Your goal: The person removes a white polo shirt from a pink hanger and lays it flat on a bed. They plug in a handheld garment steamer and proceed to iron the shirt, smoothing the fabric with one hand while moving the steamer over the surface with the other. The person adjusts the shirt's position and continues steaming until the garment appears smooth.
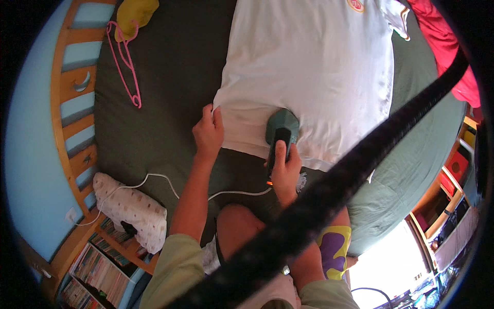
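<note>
A white short-sleeved shirt (pixel 308 69) with a round red badge lies spread on a bed with a dark green sheet (pixel 166 77). My left hand (pixel 209 133) pinches the shirt's lower left corner between thumb and fingers. My right hand (pixel 285 170) is closed around the handle of a small green handheld iron or steamer (pixel 283 121), whose head rests on the shirt near its bottom hem. An orange light glows at the handle's end. From there a white cord (pixel 239 192) runs left, passing beneath my left forearm, to a wall socket (pixel 70 214).
A pink clothes hanger (pixel 133 77) and a yellow cloth item (pixel 135 15) lie at upper left, by the wooden bed rail (pixel 58 89). A spotted pillow (pixel 127 204) is at lower left, above bookshelves (pixel 96 266). Red fabric (pixel 440 42) lies upper right. A blurred black strap crosses the view diagonally.
</note>
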{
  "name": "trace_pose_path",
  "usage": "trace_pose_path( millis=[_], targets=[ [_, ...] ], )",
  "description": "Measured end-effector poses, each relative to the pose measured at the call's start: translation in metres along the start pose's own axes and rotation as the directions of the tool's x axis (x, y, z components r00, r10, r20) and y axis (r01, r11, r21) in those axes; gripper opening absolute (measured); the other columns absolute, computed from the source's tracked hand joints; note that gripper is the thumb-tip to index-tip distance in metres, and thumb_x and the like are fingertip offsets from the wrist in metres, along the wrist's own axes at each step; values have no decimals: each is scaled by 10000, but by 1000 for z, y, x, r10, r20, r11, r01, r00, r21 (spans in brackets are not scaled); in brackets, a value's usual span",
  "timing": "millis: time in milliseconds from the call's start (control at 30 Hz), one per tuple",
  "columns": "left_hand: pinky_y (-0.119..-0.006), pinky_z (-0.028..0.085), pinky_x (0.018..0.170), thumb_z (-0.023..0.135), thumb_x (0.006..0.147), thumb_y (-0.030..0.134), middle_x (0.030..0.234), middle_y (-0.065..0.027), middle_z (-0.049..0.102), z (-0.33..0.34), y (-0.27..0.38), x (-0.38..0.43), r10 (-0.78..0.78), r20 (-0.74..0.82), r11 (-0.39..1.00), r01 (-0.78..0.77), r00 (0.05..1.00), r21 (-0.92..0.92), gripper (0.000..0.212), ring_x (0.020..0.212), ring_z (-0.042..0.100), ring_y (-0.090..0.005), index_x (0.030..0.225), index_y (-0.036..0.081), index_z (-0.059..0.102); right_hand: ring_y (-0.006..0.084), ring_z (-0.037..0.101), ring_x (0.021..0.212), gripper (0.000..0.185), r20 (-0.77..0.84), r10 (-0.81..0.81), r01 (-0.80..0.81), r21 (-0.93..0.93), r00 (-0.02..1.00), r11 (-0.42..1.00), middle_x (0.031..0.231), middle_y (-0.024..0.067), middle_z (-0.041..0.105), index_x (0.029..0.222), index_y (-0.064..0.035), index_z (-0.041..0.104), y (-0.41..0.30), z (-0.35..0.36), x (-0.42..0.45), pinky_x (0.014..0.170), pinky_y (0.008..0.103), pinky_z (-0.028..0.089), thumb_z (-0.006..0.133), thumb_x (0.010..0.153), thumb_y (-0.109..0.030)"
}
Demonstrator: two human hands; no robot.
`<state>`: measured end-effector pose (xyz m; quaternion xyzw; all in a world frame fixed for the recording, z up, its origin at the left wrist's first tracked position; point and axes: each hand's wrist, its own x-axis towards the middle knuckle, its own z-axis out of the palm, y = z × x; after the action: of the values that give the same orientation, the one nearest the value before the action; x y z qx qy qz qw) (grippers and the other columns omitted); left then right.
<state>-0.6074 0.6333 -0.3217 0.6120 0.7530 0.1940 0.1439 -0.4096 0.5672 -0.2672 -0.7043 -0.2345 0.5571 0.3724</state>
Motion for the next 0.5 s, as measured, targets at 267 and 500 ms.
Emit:
trace_pose_path(
  millis=[267,500],
  targets=[
    [-464,478,521,542,957,267,661,-188,629,4,-1,1,58,-56,997,-55,997,53,212,616,632,-390,1024,67,566,130,557,506,412,-102,48,-38,93,994,995,616,31,522,858,-9,530,0,-38,2,477,293,457,520,981,-402],
    [-489,468,524,529,960,289,628,-189,618,7,-3,1,44,-47,996,-40,998,84,228,602,625,-398,1029,74,560,134,551,502,402,-168,70,-44,154,983,987,626,52,556,913,-20,528,-5,-74,7,488,270,437,494,992,-412]
  ],
)
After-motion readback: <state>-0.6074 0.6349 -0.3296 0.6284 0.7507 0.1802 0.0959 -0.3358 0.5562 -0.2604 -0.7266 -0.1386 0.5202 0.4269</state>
